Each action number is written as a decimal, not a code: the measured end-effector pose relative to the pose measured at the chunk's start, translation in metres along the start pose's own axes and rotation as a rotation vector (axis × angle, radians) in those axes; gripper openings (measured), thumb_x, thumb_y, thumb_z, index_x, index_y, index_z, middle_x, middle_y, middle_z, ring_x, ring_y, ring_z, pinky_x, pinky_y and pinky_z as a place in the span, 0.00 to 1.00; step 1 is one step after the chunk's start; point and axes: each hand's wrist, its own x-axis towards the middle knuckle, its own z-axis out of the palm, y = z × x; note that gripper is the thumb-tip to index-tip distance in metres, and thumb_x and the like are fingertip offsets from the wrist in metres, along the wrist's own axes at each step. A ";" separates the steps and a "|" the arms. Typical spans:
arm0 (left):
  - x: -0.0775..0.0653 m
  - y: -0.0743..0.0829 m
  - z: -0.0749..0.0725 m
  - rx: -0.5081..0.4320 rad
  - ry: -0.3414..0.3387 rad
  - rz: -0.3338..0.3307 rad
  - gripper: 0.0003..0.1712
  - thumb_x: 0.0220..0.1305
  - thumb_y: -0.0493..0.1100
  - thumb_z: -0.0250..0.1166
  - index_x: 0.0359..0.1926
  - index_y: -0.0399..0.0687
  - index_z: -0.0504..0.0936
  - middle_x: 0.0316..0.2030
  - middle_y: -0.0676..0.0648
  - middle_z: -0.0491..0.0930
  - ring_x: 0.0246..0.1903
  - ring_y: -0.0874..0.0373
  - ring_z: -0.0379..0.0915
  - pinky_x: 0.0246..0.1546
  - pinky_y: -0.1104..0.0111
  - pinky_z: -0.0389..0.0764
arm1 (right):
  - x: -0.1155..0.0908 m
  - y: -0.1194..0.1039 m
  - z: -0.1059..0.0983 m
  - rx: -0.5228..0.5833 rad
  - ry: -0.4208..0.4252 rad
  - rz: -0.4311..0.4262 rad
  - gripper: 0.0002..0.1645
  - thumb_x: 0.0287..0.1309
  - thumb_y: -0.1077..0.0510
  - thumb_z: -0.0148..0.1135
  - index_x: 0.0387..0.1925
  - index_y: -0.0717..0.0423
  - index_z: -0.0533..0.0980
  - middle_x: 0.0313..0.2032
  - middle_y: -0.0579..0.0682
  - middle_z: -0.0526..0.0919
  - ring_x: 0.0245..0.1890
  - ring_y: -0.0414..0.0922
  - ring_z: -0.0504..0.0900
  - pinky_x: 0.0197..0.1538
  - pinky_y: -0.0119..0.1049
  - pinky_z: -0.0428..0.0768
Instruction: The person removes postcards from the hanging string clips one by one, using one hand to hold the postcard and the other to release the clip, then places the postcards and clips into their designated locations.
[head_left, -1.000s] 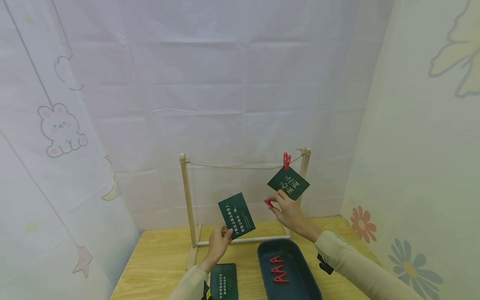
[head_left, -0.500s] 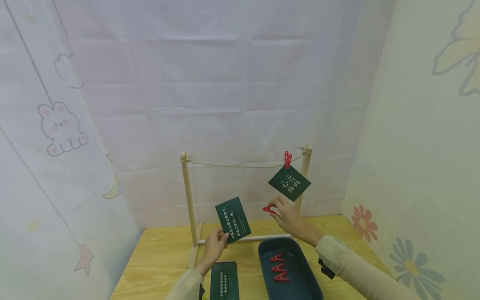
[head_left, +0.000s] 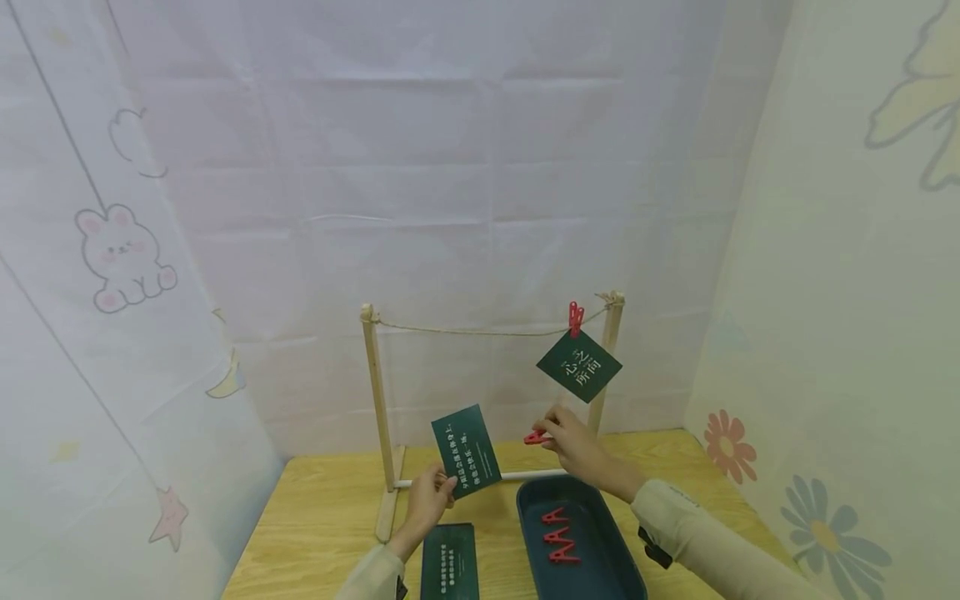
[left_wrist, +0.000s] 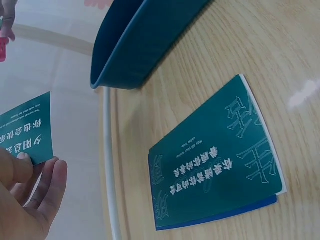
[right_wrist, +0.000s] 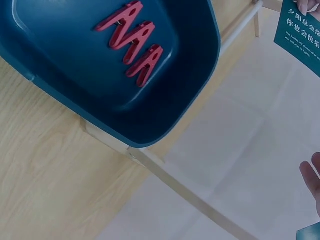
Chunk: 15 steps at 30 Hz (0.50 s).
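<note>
My left hand (head_left: 430,500) pinches the lower left corner of a dark green card (head_left: 468,446) with white writing, held up tilted in front of the frame. Thumb and fingers of my right hand (head_left: 573,443) pinch a red clothespin (head_left: 536,437), just right of that card and apart from it. Above the right hand, another green card (head_left: 579,367) hangs by one corner from a rope (head_left: 472,333), gripped by a red clothespin (head_left: 575,319). In the right wrist view only some fingers (right_wrist: 311,180) show at the right edge; the pinched clothespin is out of sight there.
The rope spans a wooden frame (head_left: 377,392) with a white bottom bar (left_wrist: 110,165). A dark blue tray (head_left: 600,550) with several red clothespins (right_wrist: 132,42) stands at right on the wooden table (head_left: 315,517). Left of it lies a stack of green cards (left_wrist: 210,165).
Both hands have come down slightly, carrying the card and the clothespin. The right hand no longer overlaps the hanging card, and its clothespin has turned nearly level.
</note>
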 end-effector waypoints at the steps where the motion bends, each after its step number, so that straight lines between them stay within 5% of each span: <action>1: -0.001 -0.001 0.000 -0.002 -0.002 0.000 0.06 0.67 0.28 0.61 0.32 0.30 0.73 0.23 0.36 0.80 0.20 0.45 0.80 0.20 0.70 0.81 | -0.001 0.000 0.000 -0.002 -0.012 0.000 0.17 0.49 0.71 0.73 0.42 0.61 0.79 0.38 0.53 0.72 0.39 0.47 0.73 0.41 0.42 0.78; 15: -0.008 -0.010 -0.008 0.004 -0.038 -0.055 0.04 0.66 0.26 0.60 0.35 0.28 0.72 0.25 0.35 0.80 0.21 0.41 0.80 0.18 0.66 0.82 | -0.024 -0.003 0.001 0.032 -0.181 0.023 0.15 0.49 0.65 0.75 0.39 0.55 0.81 0.35 0.48 0.74 0.36 0.42 0.71 0.39 0.40 0.76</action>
